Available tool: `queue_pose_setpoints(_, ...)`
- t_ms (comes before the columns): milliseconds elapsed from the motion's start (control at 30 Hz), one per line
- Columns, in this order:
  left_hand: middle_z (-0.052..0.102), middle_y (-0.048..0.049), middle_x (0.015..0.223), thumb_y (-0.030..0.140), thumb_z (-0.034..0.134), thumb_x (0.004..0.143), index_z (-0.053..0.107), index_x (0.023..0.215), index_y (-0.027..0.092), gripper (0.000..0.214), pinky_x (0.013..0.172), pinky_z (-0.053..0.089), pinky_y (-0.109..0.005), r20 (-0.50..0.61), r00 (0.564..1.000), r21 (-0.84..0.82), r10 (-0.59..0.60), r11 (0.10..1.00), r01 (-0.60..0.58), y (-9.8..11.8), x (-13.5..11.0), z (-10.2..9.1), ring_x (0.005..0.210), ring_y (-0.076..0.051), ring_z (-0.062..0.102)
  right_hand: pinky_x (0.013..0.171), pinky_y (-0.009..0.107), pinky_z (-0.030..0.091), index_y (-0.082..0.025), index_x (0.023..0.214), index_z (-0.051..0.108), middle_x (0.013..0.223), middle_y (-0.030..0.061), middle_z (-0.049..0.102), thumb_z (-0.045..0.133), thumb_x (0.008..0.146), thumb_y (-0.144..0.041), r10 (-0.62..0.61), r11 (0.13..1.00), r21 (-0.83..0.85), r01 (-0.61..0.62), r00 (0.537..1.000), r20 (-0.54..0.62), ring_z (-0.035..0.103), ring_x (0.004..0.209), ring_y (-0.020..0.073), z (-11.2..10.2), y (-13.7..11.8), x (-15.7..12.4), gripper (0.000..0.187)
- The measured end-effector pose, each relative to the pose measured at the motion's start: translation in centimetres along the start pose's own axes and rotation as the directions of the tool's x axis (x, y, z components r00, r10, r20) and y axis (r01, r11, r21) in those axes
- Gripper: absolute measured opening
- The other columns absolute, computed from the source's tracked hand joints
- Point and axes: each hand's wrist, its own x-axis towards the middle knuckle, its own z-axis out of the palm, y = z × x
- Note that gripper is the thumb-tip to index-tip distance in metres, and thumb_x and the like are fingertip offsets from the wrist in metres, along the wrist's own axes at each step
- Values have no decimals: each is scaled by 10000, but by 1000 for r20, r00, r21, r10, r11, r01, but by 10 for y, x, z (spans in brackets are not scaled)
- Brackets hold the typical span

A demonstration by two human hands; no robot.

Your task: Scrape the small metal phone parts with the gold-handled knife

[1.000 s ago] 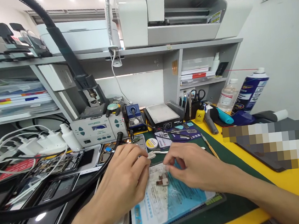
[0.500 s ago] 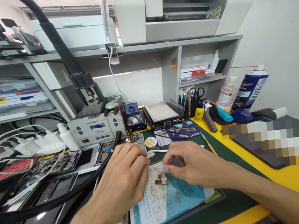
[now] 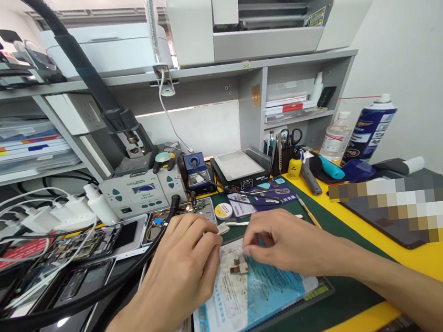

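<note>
My left hand (image 3: 191,256) is over the left side of a blue and white pad (image 3: 274,292), its back toward me and its fingers curled inward. Whatever its fingertips may hold is hidden. Over the pad's far right part, my right hand (image 3: 279,239) has thumb and forefinger pinched together, and nothing between them is large enough to make out. A small metal part with brown flex tabs (image 3: 240,266), perhaps a phone camera module, lies on the pad between the hands, touched by neither.
Opened phones (image 3: 88,296) and circuit boards (image 3: 98,239) crowd the left side under a black hose (image 3: 112,296). Behind are a grey rework station (image 3: 140,190), a soldering iron stand (image 3: 199,176) and a flat heating plate (image 3: 239,166). A brush (image 3: 309,211) and a spray can (image 3: 370,129) are at the right.
My right thumb and forefinger have come together from a small gap. My left hand and the small metal part look unmoved.
</note>
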Motion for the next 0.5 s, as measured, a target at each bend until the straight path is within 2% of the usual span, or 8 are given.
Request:
queue_pose_setpoints(100, 647, -65, 987, 103, 518, 952, 620, 945, 173, 124, 864, 425, -415, 2, 1000, 0, -5, 1000, 5, -1, 0, 0, 1000, -230, 550, 638, 255, 392, -211, 925, 746, 832, 9, 662, 621, 896, -241, 0, 998, -60, 3, 999, 51, 567, 719, 150, -5, 1, -3, 132)
queue_pose_setpoints(200, 645, -64, 983, 102, 516, 955, 616, 938, 170, 123, 862, 424, -414, 7, 1000, 1, -8, 1000, 8, -2, 1, 0, 995, -228, 545, 748, 291, 439, -229, 1180, 709, 996, 42, 656, 637, 908, -256, -59, 993, -90, 72, 987, 147, 605, 862, 193, -7, -2, -6, 282)
queue_pose_setpoints(267, 642, -65, 982, 103, 514, 957, 614, 930, 168, 122, 866, 425, -415, 10, 1000, 2, -9, 1000, 9, -2, 2, 0, 999, -228, 545, 805, 311, 456, -250, 1264, 682, 1050, 50, 640, 634, 911, -226, -104, 987, -103, 125, 976, 191, 614, 932, 211, -7, -4, -8, 357)
queue_pose_setpoints(500, 633, -67, 973, 108, 512, 959, 612, 911, 158, 121, 855, 418, -424, 16, 1000, 20, -12, 1000, 12, -3, 1, -1, 999, -237, 551, 847, 324, 473, -219, 1102, 723, 1037, 55, 635, 613, 892, -174, -148, 976, -129, 174, 970, 193, 638, 957, 217, -1, -4, -9, 241)
